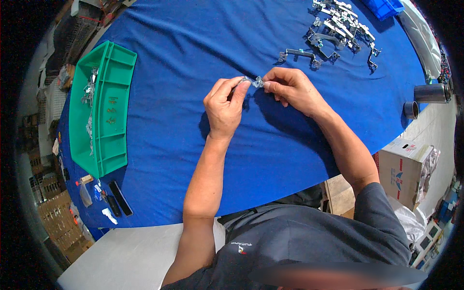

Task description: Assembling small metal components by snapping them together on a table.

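Note:
Over the middle of the blue cloth, my left hand (224,110) and my right hand (296,91) nearly meet at the fingertips. A small shiny metal piece (245,79) is pinched between my left thumb and forefinger, mostly covered by them. Between my right thumb and fingers sits a small metal bracket (258,82) with holes in it. The two pieces are very close; I cannot tell whether they touch or are one part. Beyond my right hand lies a metal handle-shaped bracket assembly (298,52), beside a pile of similar metal assemblies (342,24).
At the left stands a green compartment bin (112,145) with metal parts and small brass-coloured pieces. Near it lie a black flat case (120,198) and a small bottle (86,194). A blue bin (383,8) is at the far right; dark cylinders (431,93) and a carton (400,174) stand rightward.

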